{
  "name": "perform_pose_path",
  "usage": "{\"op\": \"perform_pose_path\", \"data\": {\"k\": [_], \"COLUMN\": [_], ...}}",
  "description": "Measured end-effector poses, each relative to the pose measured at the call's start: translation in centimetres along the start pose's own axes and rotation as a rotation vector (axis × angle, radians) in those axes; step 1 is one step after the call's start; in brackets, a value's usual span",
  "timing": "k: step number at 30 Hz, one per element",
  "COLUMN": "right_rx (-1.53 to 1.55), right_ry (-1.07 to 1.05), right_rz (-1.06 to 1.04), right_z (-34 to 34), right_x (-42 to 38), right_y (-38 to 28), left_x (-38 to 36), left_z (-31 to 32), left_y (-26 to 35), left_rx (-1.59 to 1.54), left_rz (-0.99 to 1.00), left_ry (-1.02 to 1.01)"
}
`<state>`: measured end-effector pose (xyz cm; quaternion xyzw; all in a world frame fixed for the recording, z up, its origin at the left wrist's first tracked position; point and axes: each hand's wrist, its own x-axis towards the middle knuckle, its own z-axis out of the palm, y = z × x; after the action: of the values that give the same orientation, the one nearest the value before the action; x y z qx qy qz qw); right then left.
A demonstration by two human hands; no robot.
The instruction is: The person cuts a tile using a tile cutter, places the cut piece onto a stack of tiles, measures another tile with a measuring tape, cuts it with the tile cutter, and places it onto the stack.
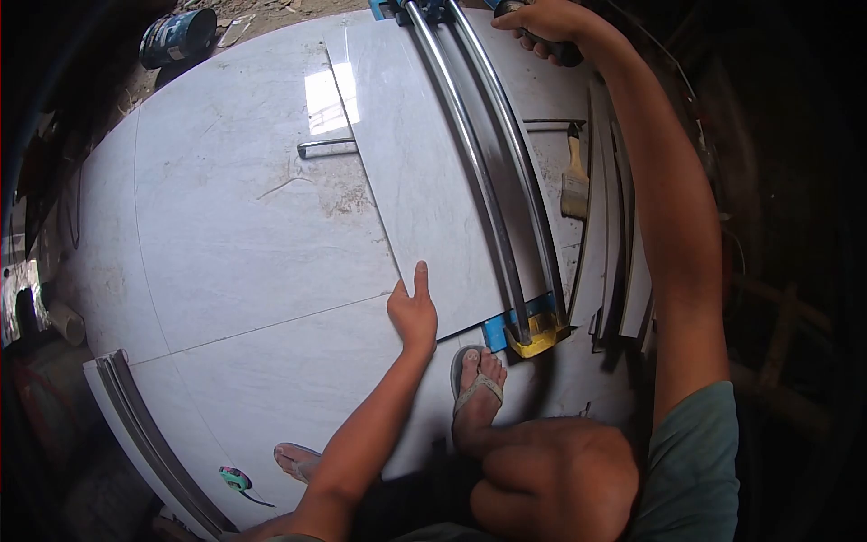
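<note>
A long pale floor tile (pixel 420 181) lies in a manual tile cutter, beneath its two steel rails (pixel 476 163). My left hand (pixel 414 312) is at the tile's near left edge, the thumb stretched over its top and the other fingers mostly hidden at the side. At the far end, my right hand (pixel 546 27) is closed around the cutter's black handle (pixel 567 52). Blue and yellow parts form the near end (pixel 539 334) of the cutter, close to my sandalled foot (pixel 479 379). A metal support arm (pixel 327 146) sticks out left from under the tile.
Narrow tile strips (pixel 607 235) and a paintbrush (pixel 574 181) lie right of the cutter. More strips (pixel 149 434) are at the lower left, near a green tape measure (pixel 235 479). A blue bucket (pixel 179 38) lies at the far left. Large tiles (pixel 244 235) cover the floor.
</note>
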<state>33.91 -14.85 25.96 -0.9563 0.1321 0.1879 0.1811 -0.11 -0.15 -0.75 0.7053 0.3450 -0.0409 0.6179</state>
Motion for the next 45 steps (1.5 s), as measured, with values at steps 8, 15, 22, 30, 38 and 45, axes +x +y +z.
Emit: {"op": "perform_pose_path", "data": {"k": [8,15,22,30,38,45], "right_rx": [-0.099,-0.106,-0.084,0.009,0.050,0.415], "right_ry": [-0.103,-0.115,-0.125,-0.045,0.022,-0.029], "right_rz": [-0.015,-0.005,0.015,-0.081,-0.045,0.041], "right_z": [-1.1,-1.8,-1.0,0.1,1.0,0.4], "right_x": [1.5,1.5,2.5,2.8,0.7,-1.4], "right_y": [-0.8,-1.4,-0.5,1.2,1.1,0.6], "left_x": [0.1,0.1,0.1,0.1,-0.2,-0.2], "left_z": [-0.1,-0.2,0.0,0.0,-0.3,0.0], "left_y": [-0.2,-0.1,-0.5,-0.3,1.6,0.4], "left_rx": [0.004,0.006,-0.022,-0.004,-0.069,-0.064], "left_rz": [-0.024,-0.058,-0.025,-0.013,-0.099,-0.013], "left_ry": [-0.017,-0.028,-0.025,-0.013,-0.064,-0.022]}}
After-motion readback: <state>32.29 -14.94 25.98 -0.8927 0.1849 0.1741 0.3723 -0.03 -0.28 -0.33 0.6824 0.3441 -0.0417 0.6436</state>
